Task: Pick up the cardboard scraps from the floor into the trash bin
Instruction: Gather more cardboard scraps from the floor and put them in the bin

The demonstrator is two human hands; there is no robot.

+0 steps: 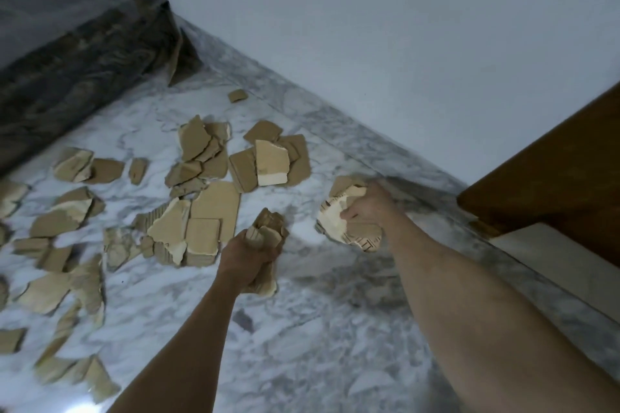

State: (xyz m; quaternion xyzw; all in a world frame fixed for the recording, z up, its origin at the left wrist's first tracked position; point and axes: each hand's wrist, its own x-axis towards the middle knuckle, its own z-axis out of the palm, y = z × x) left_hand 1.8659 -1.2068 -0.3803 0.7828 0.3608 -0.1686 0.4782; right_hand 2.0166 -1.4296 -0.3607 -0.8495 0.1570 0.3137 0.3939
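Several torn brown cardboard scraps point(214, 204) lie spread over the white marble floor point(335, 345), from the centre to the left edge. My left hand point(245, 260) grips a crumpled bundle of cardboard scraps point(270, 228) above the floor. To its right, my right hand point(369, 208) grips another bunch of scraps point(339, 221), pale with a dark printed pattern. No trash bin is in view.
A pale wall point(369, 27) runs along the far side with a marble skirting point(335, 124). A dark marbled step or ledge point(84, 54) stands at the upper left. A brown wooden piece of furniture point(553, 174) juts in at the right.
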